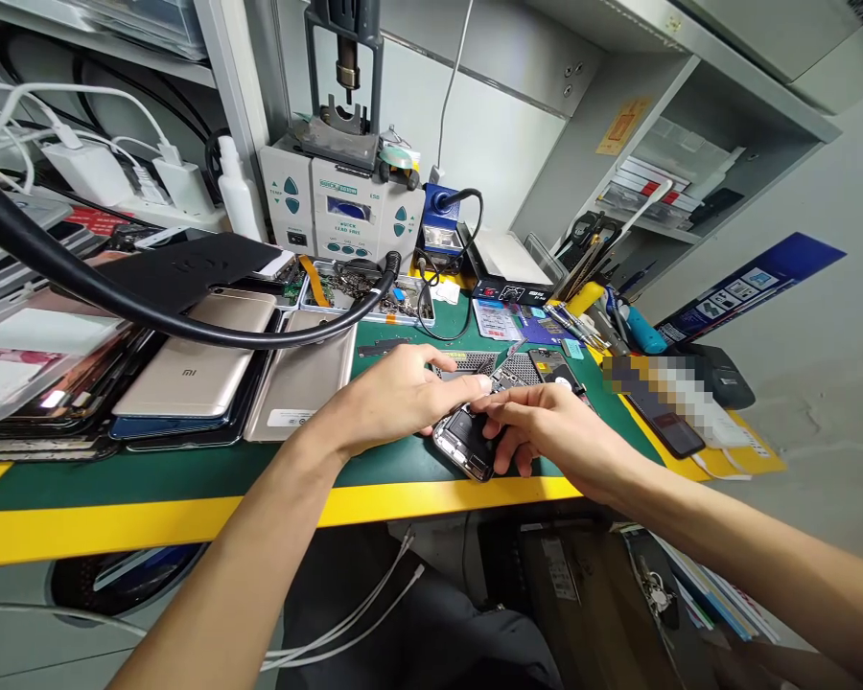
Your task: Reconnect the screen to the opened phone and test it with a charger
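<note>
An opened smartphone (466, 447), its battery and inner parts bared, lies tilted over the green mat near the front edge. My left hand (403, 388) is closed on its upper left side, thumb on top and a fingertip showing beneath. From the right, my right hand (557, 426) reaches over the phone with fingers curled and fingertips pressed together at its inner parts. Whatever those fingertips pinch is too small to make out. Behind the hands sits a perforated metal plate (467, 362). Another phone part (552, 368) lies just right of it.
Stacked phones and housings (194, 359) fill the left side. A black hose (259, 337) arches across from the hot-air station (345, 216). Behind lies a parts tray (345, 287). Tweezers and tools (586, 326) stand at right, near a dark phone (658, 412) on the yellow edge.
</note>
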A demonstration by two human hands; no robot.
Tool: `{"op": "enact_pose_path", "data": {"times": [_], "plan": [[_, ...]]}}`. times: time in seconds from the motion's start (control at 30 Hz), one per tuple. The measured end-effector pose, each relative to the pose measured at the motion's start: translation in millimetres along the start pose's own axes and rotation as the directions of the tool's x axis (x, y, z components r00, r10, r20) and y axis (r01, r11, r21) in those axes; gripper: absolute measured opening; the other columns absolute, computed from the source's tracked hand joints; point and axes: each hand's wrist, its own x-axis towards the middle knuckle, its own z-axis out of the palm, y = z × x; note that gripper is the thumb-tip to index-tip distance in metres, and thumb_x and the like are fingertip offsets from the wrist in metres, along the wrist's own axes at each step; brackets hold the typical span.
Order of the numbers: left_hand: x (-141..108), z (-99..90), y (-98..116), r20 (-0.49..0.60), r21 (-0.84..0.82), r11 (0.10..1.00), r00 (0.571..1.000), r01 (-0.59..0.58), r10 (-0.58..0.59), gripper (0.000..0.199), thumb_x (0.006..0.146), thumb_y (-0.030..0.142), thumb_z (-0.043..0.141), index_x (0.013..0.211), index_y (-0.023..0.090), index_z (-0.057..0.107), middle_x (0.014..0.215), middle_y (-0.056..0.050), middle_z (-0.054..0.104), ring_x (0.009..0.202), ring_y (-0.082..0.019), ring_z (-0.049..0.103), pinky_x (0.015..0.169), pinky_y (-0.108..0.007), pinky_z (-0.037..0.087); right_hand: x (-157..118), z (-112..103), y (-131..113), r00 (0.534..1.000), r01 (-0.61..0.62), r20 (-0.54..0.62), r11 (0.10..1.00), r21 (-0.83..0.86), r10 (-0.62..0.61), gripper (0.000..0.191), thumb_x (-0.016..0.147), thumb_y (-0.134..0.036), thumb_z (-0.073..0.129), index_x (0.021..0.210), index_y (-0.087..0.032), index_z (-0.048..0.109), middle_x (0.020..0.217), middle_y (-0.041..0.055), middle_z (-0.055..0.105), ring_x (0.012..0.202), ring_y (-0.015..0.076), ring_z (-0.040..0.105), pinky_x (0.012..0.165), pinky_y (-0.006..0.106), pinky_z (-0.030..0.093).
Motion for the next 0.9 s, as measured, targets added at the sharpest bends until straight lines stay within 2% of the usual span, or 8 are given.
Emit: {"op": "enact_pose_path", "data": {"times": [0.13,0.2,0.3,0.43,0.6,0.67,0.8,0.9], "plan": [[-0.6,0.4,1.9,-0.019,0.003,1.0,1.0,0.023,-0.023,0.056,0.077,0.052,0.072,0.119,0.017,0.065,0.083,-0.004,0.074,0.069,-0.019,0.063,0.058,-0.029,0.05,-10.6,4.4,13.0,0.983,0.181,0.042,0.949,-0.258,-0.176,0.034,0.097,-0.022,0.047,0.124,-0.015,0.067,0.079,0.0018,0.069,0.05,0.01,0.062,0.044,0.02,0.045],[-1.1,0.8,3.6,-0.02,0.004,1.0,0.999,0.029,-0.029,0.056,0.077,0.054,0.073,0.118,0.016,0.065,0.086,-0.005,0.074,0.07,-0.019,0.063,0.058,-0.029,0.051,-16.9,8.3,17.6,0.97,0.245,0.072,0.915,-0.321,-0.234,0.04,0.1,-0.027,0.043,0.133,-0.016,0.062,0.08,0.0019,0.069,0.05,0.0104,0.061,0.046,0.021,0.046],[-1.4,1.7,5.7,-0.021,0.006,0.999,0.999,0.031,-0.031,0.058,0.077,0.059,0.072,0.117,0.017,0.066,0.093,-0.006,0.074,0.08,-0.021,0.066,0.06,-0.028,0.053,-23.1,12.7,18.8,0.969,0.247,0.082,0.907,-0.342,-0.233,0.045,0.102,-0.03,0.039,0.14,-0.016,0.058,0.077,0.0015,0.067,0.048,0.011,0.06,0.044,0.021,0.045],[-0.7,2.0,5.8,-0.025,0.015,1.0,0.999,0.024,-0.024,0.058,0.077,0.063,0.071,0.115,0.019,0.068,0.102,-0.006,0.073,0.09,-0.023,0.067,0.064,-0.028,0.056,-25.0,12.4,15.0,0.975,0.218,0.101,0.936,-0.278,-0.197,0.048,0.102,-0.026,0.037,0.145,-0.016,0.053,0.074,-0.0003,0.067,0.048,0.0109,0.061,0.045,0.021,0.046],[-0.7,0.2,1.0,-0.045,0.057,0.998,0.999,0.026,-0.024,0.053,0.079,0.065,0.07,0.11,0.023,0.072,0.089,-0.001,0.071,0.07,-0.017,0.066,0.062,-0.027,0.054,-19.4,8.3,12.3,0.982,0.184,0.075,0.961,-0.209,-0.171,0.043,0.1,-0.026,0.043,0.139,-0.016,0.059,0.071,-0.0011,0.069,0.046,0.0106,0.061,0.044,0.02,0.048],[-0.4,-0.4,-1.1,-0.052,0.069,0.997,0.998,0.027,-0.023,0.052,0.079,0.066,0.07,0.11,0.023,0.072,0.084,0.0,0.07,0.067,-0.017,0.066,0.062,-0.027,0.053,-15.4,7.1,10.7,0.989,0.138,0.067,0.979,-0.15,-0.129,0.038,0.099,-0.026,0.046,0.131,-0.015,0.064,0.067,-0.001,0.069,0.045,0.0106,0.061,0.042,0.019,0.046],[1.2,-0.1,-1.6,-0.056,0.069,0.998,0.998,0.013,-0.009,0.054,0.078,0.066,0.071,0.109,0.022,0.072,0.091,-0.002,0.071,0.078,-0.019,0.067,0.064,-0.028,0.055,-8.0,5.4,5.7,0.999,0.034,0.04,0.999,0.01,-0.035,0.025,0.098,-0.026,0.051,0.102,-0.012,0.072,0.067,0.0016,0.07,0.044,0.0108,0.063,0.035,0.017,0.041],[1.0,1.1,2.0,-0.05,0.055,0.998,0.999,0.015,-0.012,0.055,0.077,0.066,0.071,0.109,0.021,0.072,0.099,-0.004,0.071,0.087,-0.021,0.066,0.065,-0.028,0.057,-4.0,3.5,2.5,1.0,0.011,0.026,0.998,0.061,-0.012,0.024,0.097,-0.027,0.054,0.096,-0.012,0.072,0.065,0.0019,0.068,0.044,0.0101,0.063,0.036,0.017,0.042]]}}
